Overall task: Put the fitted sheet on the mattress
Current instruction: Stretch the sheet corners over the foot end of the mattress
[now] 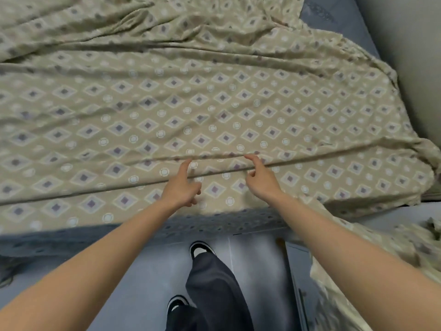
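A beige fitted sheet (214,103) with a diamond and circle print lies spread and wrinkled over the mattress. Bare blue-grey mattress (334,17) shows at the far right corner, and its side shows under the sheet's near edge. My left hand (182,187) and my right hand (259,177) hover side by side over a long fold near the bed's front edge. Each has the index finger stretched out to the fold, the other fingers loosely curled. Neither hand holds the cloth. More of the sheet hangs bunched at the lower right (381,271).
I stand on a grey tiled floor (143,271) at the bedside, my dark trousers and black-and-white shoes below. A pale wall (417,68) runs along the bed's right side. A dark shoe sits at the far left on the floor.
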`<state>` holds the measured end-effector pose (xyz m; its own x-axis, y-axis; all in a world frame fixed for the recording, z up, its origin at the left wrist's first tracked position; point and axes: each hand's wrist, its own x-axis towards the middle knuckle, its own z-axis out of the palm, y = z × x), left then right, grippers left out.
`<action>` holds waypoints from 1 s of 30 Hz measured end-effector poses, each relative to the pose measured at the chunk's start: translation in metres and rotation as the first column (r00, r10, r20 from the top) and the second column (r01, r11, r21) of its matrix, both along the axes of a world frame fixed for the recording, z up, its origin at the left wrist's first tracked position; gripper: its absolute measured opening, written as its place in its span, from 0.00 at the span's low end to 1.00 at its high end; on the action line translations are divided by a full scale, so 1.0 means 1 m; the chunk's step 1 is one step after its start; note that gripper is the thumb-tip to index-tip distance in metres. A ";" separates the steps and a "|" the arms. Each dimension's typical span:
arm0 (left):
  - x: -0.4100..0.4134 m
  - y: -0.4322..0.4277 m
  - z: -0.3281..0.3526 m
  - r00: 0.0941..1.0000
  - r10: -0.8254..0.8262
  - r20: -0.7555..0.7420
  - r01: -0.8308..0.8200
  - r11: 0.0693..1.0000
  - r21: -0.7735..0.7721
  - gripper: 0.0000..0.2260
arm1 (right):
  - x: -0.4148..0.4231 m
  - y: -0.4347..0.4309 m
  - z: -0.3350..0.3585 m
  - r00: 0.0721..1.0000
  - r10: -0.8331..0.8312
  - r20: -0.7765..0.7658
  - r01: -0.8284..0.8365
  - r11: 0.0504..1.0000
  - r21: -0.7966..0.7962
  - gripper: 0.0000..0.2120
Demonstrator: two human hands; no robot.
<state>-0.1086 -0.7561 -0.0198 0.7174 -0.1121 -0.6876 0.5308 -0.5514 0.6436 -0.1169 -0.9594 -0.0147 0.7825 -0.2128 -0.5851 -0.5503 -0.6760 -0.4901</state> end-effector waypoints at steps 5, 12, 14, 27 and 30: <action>0.019 -0.024 -0.050 0.987 -0.139 0.085 0.123 0.978 0.168 0.38 | 0.018 -0.024 -0.045 0.996 0.065 -0.054 -0.071 0.988 -0.138 0.34; 0.048 -0.046 -0.084 0.933 -0.188 0.307 0.058 0.920 0.388 0.08 | 0.041 -0.043 -0.079 0.994 0.109 0.027 -0.098 0.956 -0.278 0.14; 0.054 -0.049 -0.084 0.900 -0.268 0.343 0.081 0.878 0.471 0.06 | 0.050 -0.046 -0.083 0.988 0.130 0.079 -0.099 0.943 -0.317 0.08; 0.088 -0.051 -0.079 0.906 -0.123 0.406 -0.021 0.943 0.333 0.04 | 0.077 -0.043 -0.084 0.968 -0.025 0.250 0.070 0.983 -0.172 0.06; 0.077 -0.047 -0.076 0.928 -0.150 0.342 0.010 0.925 0.379 0.17 | 0.067 -0.041 -0.083 0.956 0.093 0.278 -0.031 0.975 -0.219 0.14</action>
<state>-0.0313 -0.8035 -0.0961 0.9210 0.0282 -0.3885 0.2466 -0.8142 0.5257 -0.0503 -1.0004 -0.0980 0.9252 -0.2526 -0.2831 -0.3625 -0.8087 -0.4632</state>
